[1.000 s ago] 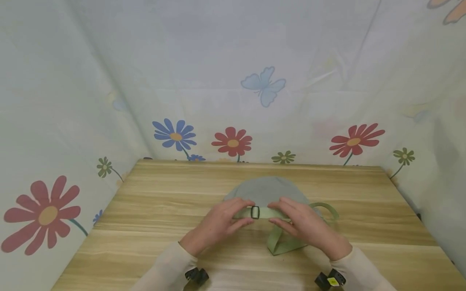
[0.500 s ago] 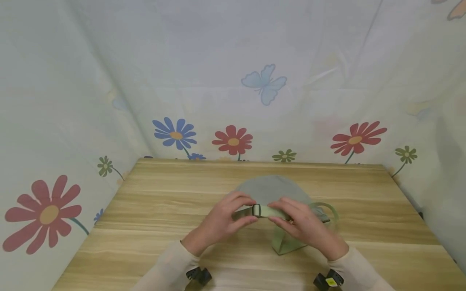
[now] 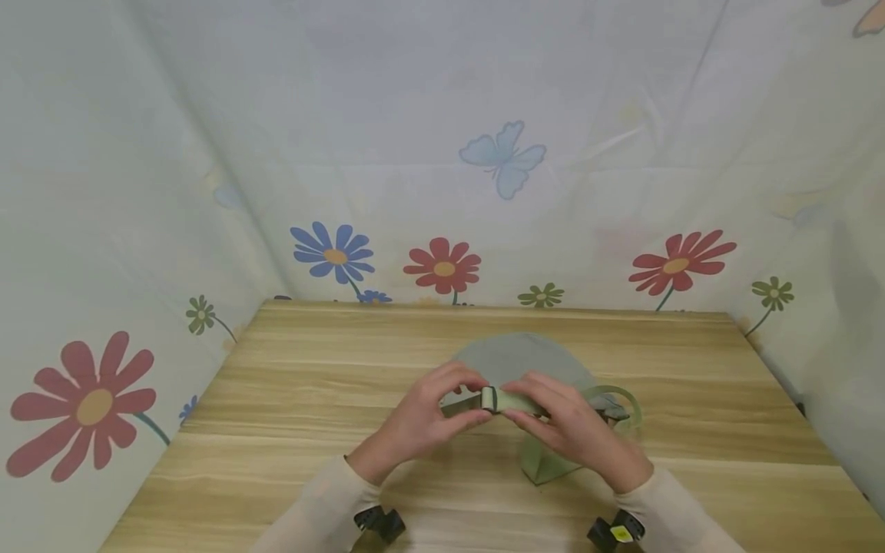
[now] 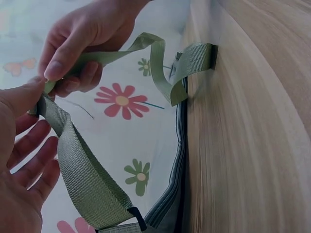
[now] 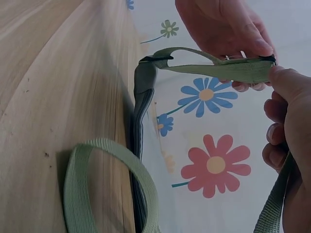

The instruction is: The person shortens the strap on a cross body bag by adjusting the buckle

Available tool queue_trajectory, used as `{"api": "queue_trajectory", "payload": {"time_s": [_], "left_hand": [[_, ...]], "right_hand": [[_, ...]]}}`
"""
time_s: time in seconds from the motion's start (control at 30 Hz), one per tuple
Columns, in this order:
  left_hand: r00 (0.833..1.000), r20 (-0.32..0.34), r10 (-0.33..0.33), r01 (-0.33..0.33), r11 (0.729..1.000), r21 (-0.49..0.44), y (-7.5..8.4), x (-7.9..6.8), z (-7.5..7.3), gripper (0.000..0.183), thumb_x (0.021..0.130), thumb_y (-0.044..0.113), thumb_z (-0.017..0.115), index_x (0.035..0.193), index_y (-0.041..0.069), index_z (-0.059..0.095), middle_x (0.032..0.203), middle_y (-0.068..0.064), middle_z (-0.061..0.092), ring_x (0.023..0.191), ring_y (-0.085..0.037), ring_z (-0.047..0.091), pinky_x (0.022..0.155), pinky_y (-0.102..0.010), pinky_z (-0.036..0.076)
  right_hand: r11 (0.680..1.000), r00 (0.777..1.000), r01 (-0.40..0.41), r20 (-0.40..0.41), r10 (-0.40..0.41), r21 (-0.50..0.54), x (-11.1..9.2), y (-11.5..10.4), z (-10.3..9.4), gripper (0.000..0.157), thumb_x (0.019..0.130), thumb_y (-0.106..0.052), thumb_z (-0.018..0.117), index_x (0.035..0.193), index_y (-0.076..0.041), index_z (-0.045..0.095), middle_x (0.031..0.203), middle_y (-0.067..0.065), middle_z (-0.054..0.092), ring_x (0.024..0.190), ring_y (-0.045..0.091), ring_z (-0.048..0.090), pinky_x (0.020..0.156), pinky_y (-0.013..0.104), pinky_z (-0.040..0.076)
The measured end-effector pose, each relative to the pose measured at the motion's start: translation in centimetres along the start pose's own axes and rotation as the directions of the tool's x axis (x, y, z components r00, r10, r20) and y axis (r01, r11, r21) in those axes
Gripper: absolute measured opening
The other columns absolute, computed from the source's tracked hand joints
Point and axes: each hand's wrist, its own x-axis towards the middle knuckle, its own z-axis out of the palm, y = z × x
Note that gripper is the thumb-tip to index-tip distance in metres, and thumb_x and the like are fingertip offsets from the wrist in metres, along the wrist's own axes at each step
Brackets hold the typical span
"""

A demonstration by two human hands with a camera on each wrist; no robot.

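A grey-green bag (image 3: 525, 357) lies flat behind the hands, its front edge partly hidden by them. Its light green webbing strap (image 3: 523, 405) is raised between both hands. A dark strap slider (image 3: 489, 399) sits on the webbing in the gap between the fingertips. On the slider's left side, my left hand (image 3: 417, 418) pinches the strap; in the left wrist view, its other fingers are spread. My right hand (image 3: 579, 426) pinches the strap right beside the slider. From the left hand, a doubled length of webbing (image 4: 90, 170) runs down to the bag's corner in the left wrist view.
Slack strap (image 3: 546, 465) hangs in a fold below the right hand. Another strap loop (image 5: 75, 189) curves over the wooden table (image 3: 332, 369) beside the bag. A flower-printed curtain (image 3: 387, 153) stands behind the table and along its sides.
The right hand has shifted slightly left, bringing its fingertips up to the slider. The slider has turned and risen a little. The slack fold has moved a little right.
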Motion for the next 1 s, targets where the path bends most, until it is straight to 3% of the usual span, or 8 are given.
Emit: {"api": "queue_trajectory", "payload": {"time_s": [0.2,0.4,0.53,0.83,1.0], "left_hand": [[0.999,0.0,-0.036,0.036,0.998,-0.057,0.1,0.0,-0.2,0.024,0.096,0.016,0.083,0.118,0.016,0.074,0.109,0.002,0.074,0.098,-0.015,0.068,0.085,-0.028,0.058],[0.996,-0.022,-0.09,0.087,0.991,-0.101,0.0,-0.4,-0.9,0.022,0.097,0.017,0.083,0.117,0.018,0.076,0.107,0.003,0.076,0.097,-0.016,0.069,0.084,-0.029,0.057],[0.997,-0.019,-0.079,0.077,0.992,-0.096,-0.1,-0.5,-0.9,0.022,0.097,0.016,0.083,0.117,0.018,0.076,0.108,0.004,0.077,0.096,-0.011,0.068,0.084,-0.029,0.058],[0.999,0.005,-0.049,0.05,0.994,-0.1,-0.3,-0.5,-0.5,0.028,0.094,0.012,0.085,0.119,0.011,0.073,0.112,-0.002,0.079,0.096,-0.018,0.071,0.087,-0.031,0.061],[0.998,0.022,-0.055,0.056,0.995,-0.08,0.0,-0.4,-0.6,0.029,0.093,0.013,0.086,0.119,0.01,0.074,0.112,-0.002,0.079,0.099,-0.014,0.071,0.09,-0.031,0.062]], "right_hand": [[1.0,1.0,-0.013,0.018,0.013,-0.019,0.1,-0.1,-0.1,0.031,0.107,-0.026,0.07,0.129,-0.005,0.07,0.108,0.002,0.072,0.08,0.004,0.057,0.069,0.012,0.049],[0.995,0.999,-0.045,-0.001,0.045,-0.091,-0.4,-0.1,-0.8,0.038,0.109,-0.038,0.064,0.128,-0.006,0.072,0.107,0.0,0.072,0.082,0.004,0.059,0.073,0.016,0.051],[0.997,1.0,-0.006,-0.023,0.004,-0.083,-0.5,0.2,-0.8,0.034,0.109,-0.036,0.064,0.124,-0.007,0.073,0.103,-0.002,0.07,0.079,0.004,0.057,0.071,0.017,0.051],[0.999,0.999,-0.024,-0.038,0.022,-0.033,-0.4,-0.1,-0.2,0.027,0.106,-0.029,0.071,0.123,-0.008,0.071,0.104,0.0,0.072,0.077,0.004,0.058,0.069,0.015,0.05],[1.0,0.999,-0.02,-0.031,0.02,-0.007,-0.1,-0.2,0.2,0.027,0.107,-0.03,0.07,0.122,-0.007,0.071,0.104,0.0,0.072,0.079,0.004,0.058,0.07,0.013,0.05]]}}
